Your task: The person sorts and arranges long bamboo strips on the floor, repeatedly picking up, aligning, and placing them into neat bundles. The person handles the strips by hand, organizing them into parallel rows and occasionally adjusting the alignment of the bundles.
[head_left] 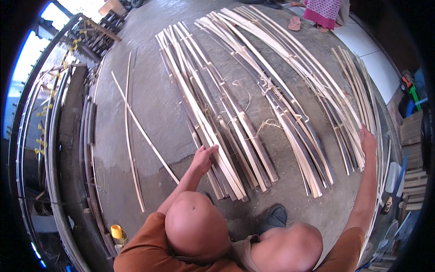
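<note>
Long split bamboo strips lie in several tied bundles on the floor in front of me. My left hand (205,158) is at the near part of the left bundle (222,158), its fingers closed on a pale bamboo strip at the edge. Out at the right, my right hand (368,144) is closed on a bamboo strip (346,104) beside the right bundle (312,81); its fingertips are partly hidden. Between my hands lies the middle bundle (294,131), bound with thin ties. More loose strips (358,77) lie beyond my right hand.
Two loose strips cross (129,106) on the left floor (113,149). Poles (86,136) line the left wall, near a yellow cup (116,231). A person in a pink patterned garment (321,13) stands at the far right by a sandal (295,23). Tools and cut bamboo (413,181) sit at the right edge.
</note>
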Available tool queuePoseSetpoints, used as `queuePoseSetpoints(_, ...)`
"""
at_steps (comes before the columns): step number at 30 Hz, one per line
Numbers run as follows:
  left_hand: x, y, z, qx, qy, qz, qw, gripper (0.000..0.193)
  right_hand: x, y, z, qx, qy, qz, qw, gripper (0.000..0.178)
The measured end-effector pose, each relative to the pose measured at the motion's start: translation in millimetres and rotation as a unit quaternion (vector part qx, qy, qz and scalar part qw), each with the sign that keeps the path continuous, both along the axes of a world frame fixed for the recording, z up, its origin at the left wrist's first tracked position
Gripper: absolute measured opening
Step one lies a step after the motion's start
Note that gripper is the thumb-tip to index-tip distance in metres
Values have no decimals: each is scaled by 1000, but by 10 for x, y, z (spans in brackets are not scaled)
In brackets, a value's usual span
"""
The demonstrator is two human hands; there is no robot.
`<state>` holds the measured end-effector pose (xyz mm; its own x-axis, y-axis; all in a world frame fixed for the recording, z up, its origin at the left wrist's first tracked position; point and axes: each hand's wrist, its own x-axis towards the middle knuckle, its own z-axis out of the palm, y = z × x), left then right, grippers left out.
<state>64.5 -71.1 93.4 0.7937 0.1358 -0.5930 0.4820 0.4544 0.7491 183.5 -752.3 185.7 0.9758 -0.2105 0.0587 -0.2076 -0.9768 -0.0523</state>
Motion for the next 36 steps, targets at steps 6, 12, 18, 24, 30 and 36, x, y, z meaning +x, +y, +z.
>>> queuePoseSetpoints(6, -24, -53, 178, -11, 38, 7, 999, 45, -96, 1060, -340, 93, -216, 150, 960, 36)
queuePoseSetpoints(12, -64, -30, 164, -11, 30, -10, 999, 33, -1392, 3924, -359, 524, 232, 217, 790, 39)
queuePoseSetpoints(18, -192, 199, 106, -52, 17, -34, 998, 25, -1759, 4766, -831, 609, 286, 172, 720, 34)
queuePoseSetpoints(24, -300, 290, 90, -92, 32, 28, 995, 16, -1895, 4930, -943, 577, 182, 90, 791, 36)
queuePoseSetpoints(30, -384, 412, -86, -76, 27, 21, 997, 22, -2180, 5068, -1066, 556, 141, 202, 794, 35)
queuePoseSetpoints(36, -407, 450, -125, -67, 23, 20, 997, 22, -2120, 5059, -771, 519, 192, 181, 813, 34)
